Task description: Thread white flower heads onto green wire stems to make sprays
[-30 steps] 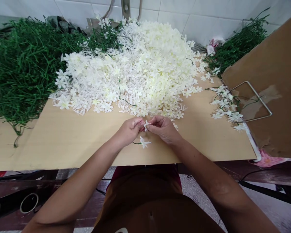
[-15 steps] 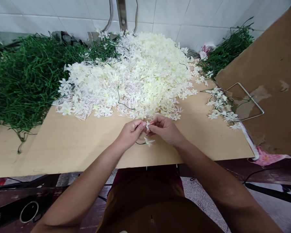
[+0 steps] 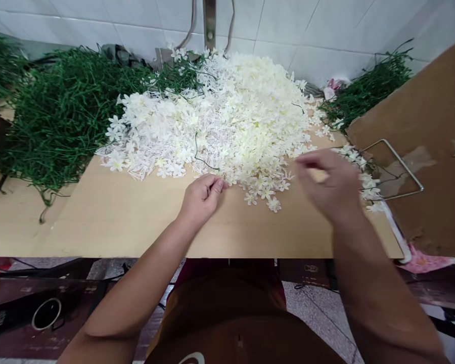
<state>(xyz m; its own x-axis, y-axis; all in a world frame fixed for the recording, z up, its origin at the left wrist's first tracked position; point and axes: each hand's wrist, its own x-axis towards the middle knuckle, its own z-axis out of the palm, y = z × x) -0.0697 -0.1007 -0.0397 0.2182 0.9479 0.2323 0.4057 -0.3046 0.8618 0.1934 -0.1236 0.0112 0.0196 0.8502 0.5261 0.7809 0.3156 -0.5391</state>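
Note:
A broad heap of white artificial flowers point(image 3: 258, 111) covers the middle of the tabletop. At its front edge my left hand point(image 3: 202, 194) is closed, thumb pressed against the curled fingers; anything between them is too small or hidden to make out. My right hand point(image 3: 329, 184) is held out over the right part of the table, smeared by motion, so its grip does not show. Just beyond it lies a small bunch of white flowers on green stems point(image 3: 369, 187), partly covered by the hand. A few loose white flowers point(image 3: 274, 204) rest on the table between my hands.
A big pile of green plastic stems point(image 3: 60, 111) lies at the left, a smaller one point(image 3: 367, 91) at the back right. A cardboard sheet point(image 3: 432, 141) with a metal wire handle point(image 3: 415, 179) leans on the right side. The tiled wall point(image 3: 318, 30) bounds the back.
My hands were together over a small white flower; my right hand has moved away to the right. Loose flowers now lie in front of the heap. The view has shifted slightly.

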